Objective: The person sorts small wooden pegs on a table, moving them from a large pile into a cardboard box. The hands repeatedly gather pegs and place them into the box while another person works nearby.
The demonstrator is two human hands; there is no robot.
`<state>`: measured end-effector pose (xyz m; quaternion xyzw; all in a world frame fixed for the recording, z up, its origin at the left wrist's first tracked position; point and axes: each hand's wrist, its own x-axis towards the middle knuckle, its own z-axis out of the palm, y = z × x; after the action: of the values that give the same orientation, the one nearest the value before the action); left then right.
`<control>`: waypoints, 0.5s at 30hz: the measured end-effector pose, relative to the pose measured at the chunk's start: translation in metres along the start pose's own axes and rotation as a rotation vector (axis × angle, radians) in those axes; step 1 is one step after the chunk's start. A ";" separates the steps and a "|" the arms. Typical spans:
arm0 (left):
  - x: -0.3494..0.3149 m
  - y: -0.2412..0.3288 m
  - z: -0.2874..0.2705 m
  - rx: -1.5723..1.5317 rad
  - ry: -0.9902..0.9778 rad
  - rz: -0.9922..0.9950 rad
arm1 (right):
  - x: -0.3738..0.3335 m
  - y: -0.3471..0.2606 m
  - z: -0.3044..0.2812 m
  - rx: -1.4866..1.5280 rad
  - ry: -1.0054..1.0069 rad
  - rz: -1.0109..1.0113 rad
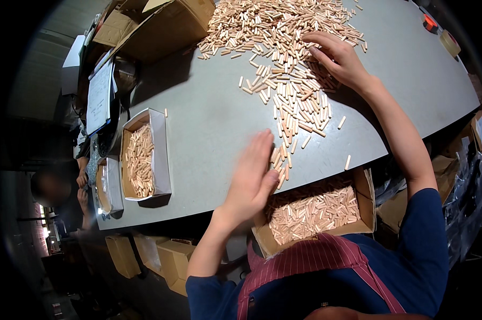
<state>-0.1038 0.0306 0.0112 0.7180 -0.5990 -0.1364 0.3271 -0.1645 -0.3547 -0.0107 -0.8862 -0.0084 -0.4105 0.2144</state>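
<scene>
A broad heap of small wooden dowels [267, 24] covers the far part of the grey table [209, 112], and a trail of them runs down to the near edge. My right hand [337, 57] rests over the heap's near right side, fingers bent loosely and apart from the thumb. Beside the trail's near end, my left hand [251, 176] is held flat with its fingers stretched out, slightly blurred by motion. Below the edge, against my striped apron [305, 261], stands an open cardboard box [366, 205] holding many dowels.
At the left of the table, a white-sided box [162, 154] holds more dowels, with a smaller box [113, 186] beside it. A large carton [166, 32] and a clipboard [99, 98] stand farther back. Tape [450, 44] lies far right. Another person's hands [82, 186] show at far left.
</scene>
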 end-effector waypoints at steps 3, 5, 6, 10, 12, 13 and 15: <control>0.010 0.011 0.010 0.057 -0.075 0.109 | 0.000 -0.003 0.000 0.049 -0.008 0.021; 0.012 0.015 0.014 0.145 -0.132 0.172 | 0.000 -0.002 0.000 0.060 -0.019 0.049; 0.012 0.017 0.016 0.149 -0.171 0.191 | 0.000 -0.001 0.000 0.063 -0.024 0.063; 0.005 0.023 0.008 -0.104 -0.293 0.281 | 0.000 -0.003 -0.004 0.082 -0.086 0.083; -0.004 0.019 0.001 -0.411 -0.372 0.303 | -0.001 -0.004 -0.003 0.074 -0.066 0.004; -0.010 0.019 -0.002 -0.522 -0.329 0.198 | -0.001 -0.006 -0.003 0.083 -0.058 -0.017; -0.006 0.011 -0.008 -0.433 -0.183 0.074 | 0.000 -0.008 -0.003 0.089 -0.065 -0.039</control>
<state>-0.1090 0.0380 0.0224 0.5935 -0.6087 -0.3141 0.4226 -0.1684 -0.3484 -0.0058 -0.8883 -0.0507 -0.3850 0.2450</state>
